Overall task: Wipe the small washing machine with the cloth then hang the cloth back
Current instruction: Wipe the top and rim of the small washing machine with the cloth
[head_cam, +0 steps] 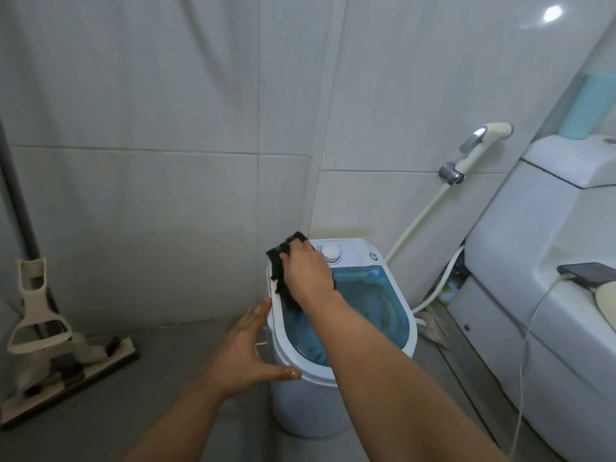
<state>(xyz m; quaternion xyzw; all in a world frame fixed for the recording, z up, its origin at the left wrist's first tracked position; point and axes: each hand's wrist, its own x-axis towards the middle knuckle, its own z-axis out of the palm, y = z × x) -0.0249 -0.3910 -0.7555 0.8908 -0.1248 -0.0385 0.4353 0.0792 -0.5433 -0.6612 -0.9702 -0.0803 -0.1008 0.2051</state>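
The small washing machine (301,405) is a white tub with a blue see-through lid and a white dial at the back, standing on the grey floor in the corner. My right hand (308,273) presses a black cloth (279,271) onto the lid's far left rim, fingers curled over it. My left hand (245,348) rests flat against the machine's left side with fingers spread, thumb on the front rim.
A flat mop (63,358) leans against the left wall. A white toilet (540,271) stands at the right with a phone (588,272) on it. A bidet sprayer (476,146) and its hose hang on the tiled wall behind the machine.
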